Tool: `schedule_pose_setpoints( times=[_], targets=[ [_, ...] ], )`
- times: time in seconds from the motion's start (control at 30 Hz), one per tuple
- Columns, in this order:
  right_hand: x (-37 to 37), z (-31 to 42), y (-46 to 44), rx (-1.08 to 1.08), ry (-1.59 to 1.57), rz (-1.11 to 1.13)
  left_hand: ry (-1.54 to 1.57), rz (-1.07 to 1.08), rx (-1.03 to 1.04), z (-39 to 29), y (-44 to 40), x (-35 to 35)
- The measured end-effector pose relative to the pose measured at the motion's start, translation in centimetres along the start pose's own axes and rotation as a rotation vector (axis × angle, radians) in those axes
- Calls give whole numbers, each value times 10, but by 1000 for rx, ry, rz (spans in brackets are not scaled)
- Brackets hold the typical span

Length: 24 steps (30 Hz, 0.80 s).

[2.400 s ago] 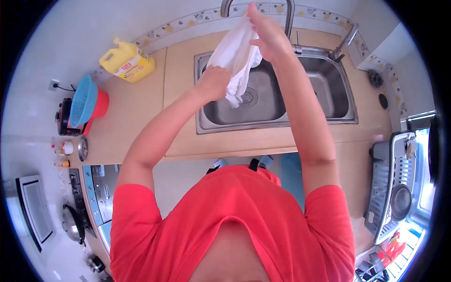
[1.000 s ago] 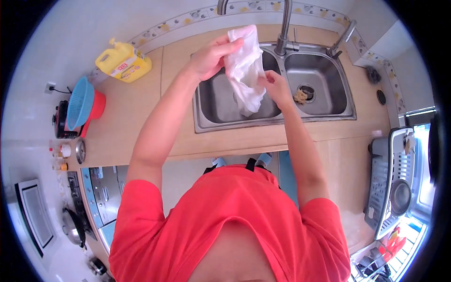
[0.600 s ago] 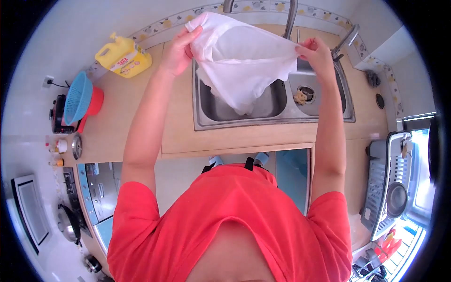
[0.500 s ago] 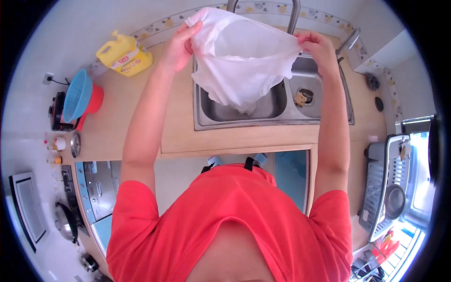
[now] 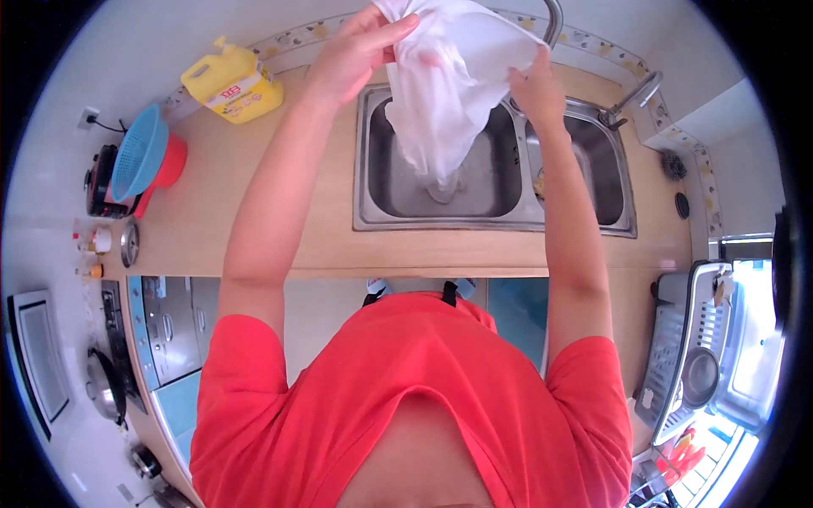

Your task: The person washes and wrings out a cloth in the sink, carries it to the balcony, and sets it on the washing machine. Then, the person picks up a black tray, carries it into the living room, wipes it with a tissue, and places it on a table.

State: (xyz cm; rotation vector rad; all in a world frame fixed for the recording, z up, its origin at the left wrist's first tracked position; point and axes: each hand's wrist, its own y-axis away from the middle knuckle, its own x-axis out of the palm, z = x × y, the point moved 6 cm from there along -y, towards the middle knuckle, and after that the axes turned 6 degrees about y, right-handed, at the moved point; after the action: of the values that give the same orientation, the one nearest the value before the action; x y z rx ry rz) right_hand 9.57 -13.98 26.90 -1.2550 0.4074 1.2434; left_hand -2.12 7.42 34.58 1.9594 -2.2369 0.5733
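Observation:
A thin white cloth hangs over the left basin of the steel sink, gathered into folds that narrow downward. Its lower tip reaches down into the basin; I cannot tell whether it touches the bottom. My left hand pinches the cloth's upper left edge between thumb and fingers. At the upper right edge, my right hand has its fingers closed on the cloth, with the forearm passing over the right basin. A pale yellowish scrap in that basin is partly hidden behind the forearm.
Behind the sink rises a curved faucet. A yellow jug stands on the counter at the left, near a blue colander and a red basin. On the right are a scouring pad and a dish rack holding a pan.
My hands have drawn closer together, the left moving right and the right moving left and slightly down. The cloth's wide opening has narrowed, and its folds hang more bunched.

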Motion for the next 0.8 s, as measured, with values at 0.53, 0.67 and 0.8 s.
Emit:
schedule_pose_setpoints(
  times=[0.53, 0.67, 0.8],
  targets=[
    [-94, -12, -118, -346, 94, -250, -219, -192, 133, -69, 0, -50],
    [-119, 14, -100, -341, -30, -200, -245, -189, 132, -74, 2, -52],
    [-90, 7, -78, -422, -226, 163, -286, -170, 78, -56, 8, -49]
  ],
)
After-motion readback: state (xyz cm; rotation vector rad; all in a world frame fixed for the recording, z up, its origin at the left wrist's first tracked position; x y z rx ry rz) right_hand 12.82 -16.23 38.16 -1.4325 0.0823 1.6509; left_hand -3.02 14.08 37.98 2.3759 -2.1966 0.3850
